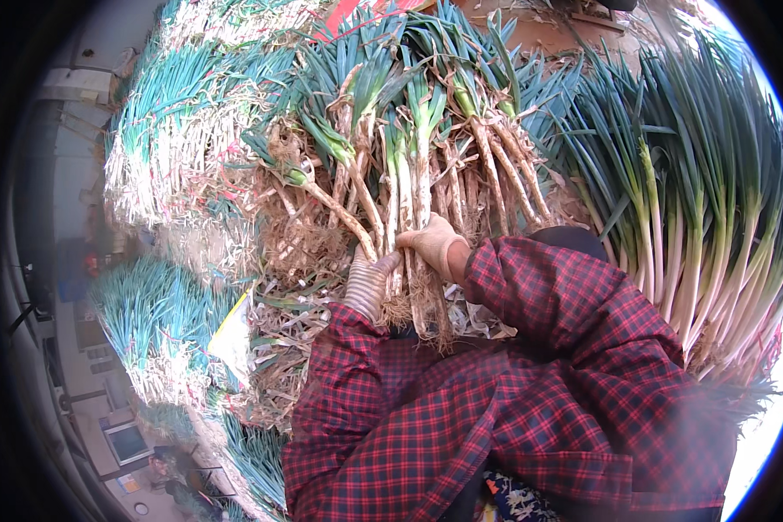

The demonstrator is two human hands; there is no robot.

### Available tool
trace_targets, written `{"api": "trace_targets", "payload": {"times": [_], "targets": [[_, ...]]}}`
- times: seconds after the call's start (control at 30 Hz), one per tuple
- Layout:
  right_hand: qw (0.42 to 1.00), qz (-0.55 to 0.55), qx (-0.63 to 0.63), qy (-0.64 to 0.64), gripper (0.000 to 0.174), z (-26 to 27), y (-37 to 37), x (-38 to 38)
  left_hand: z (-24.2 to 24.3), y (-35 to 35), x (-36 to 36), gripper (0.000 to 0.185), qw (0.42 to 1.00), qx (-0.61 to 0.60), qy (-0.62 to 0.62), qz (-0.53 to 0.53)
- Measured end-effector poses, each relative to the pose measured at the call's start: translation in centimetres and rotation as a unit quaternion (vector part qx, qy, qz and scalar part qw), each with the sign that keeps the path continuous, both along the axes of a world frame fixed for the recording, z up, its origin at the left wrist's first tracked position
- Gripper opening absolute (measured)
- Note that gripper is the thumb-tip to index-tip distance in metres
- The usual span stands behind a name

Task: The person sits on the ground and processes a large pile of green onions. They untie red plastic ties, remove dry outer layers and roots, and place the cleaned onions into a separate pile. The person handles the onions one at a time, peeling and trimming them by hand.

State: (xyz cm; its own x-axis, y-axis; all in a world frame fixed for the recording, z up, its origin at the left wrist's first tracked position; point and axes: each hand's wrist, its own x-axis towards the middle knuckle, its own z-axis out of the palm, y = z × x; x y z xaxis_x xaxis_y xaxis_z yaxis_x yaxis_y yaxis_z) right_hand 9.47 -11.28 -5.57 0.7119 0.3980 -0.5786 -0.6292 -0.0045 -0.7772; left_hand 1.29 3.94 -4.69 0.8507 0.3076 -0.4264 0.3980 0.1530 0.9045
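Note:
My left hand (368, 277), in a knit work glove with stripes, is closed around the lower stalks of several soil-stained long green onions (355, 202). Just right of it and slightly higher, my right hand (434, 245), in a pale glove, grips a thick green onion stalk (423, 176) near its root end. Dirty roots (430, 313) hang below both hands, over my lap. Before me lies a heap of untrimmed green onions (489, 163), with brown dry leaves on the stalks and green tops pointing away. How many stalks each hand encloses is hidden by the fingers.
Cleaner green onions with pale stalks (685, 228) stand at the right. Tied bundles (176, 137) are stacked at the left, with another bundle (163, 326) lower down. Stripped leaf waste (277, 365) covers the ground by my left sleeve. A person (176, 476) appears at the lower left.

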Motion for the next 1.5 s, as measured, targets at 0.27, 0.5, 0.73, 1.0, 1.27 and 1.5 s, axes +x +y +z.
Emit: {"api": "trace_targets", "payload": {"times": [0.27,0.5,0.73,1.0,1.27,1.5], "targets": [[0.997,-0.068,0.009,0.025,0.053,-3.2,0.9,0.7,-0.3,-1.7,-1.5,0.056,0.997,0.073,-0.001,-0.002],[0.994,-0.112,0.013,0.000,0.049,-4.3,1.4,1.0,0.8,-3.6,-3.1,0.062,0.999,-0.006,-0.001,0.036],[0.989,-0.148,-0.019,0.000,0.044,-4.2,1.5,1.0,-0.3,-4.4,-3.7,0.067,0.999,-0.022,0.033,0.036],[0.997,-0.038,0.021,0.069,0.022,-2.8,-1.8,-1.2,0.3,-1.4,-3.3,0.051,1.000,-0.005,-0.003,0.021],[0.990,-0.059,0.083,0.103,0.022,-2.2,-2.8,-2.0,0.5,-1.7,-3.5,0.065,0.998,-0.060,-0.001,0.021],[0.994,0.012,0.039,0.101,0.022,-2.0,-2.9,-3.6,-0.9,-0.9,-3.2,0.085,0.998,-0.045,0.012,0.048]]}}
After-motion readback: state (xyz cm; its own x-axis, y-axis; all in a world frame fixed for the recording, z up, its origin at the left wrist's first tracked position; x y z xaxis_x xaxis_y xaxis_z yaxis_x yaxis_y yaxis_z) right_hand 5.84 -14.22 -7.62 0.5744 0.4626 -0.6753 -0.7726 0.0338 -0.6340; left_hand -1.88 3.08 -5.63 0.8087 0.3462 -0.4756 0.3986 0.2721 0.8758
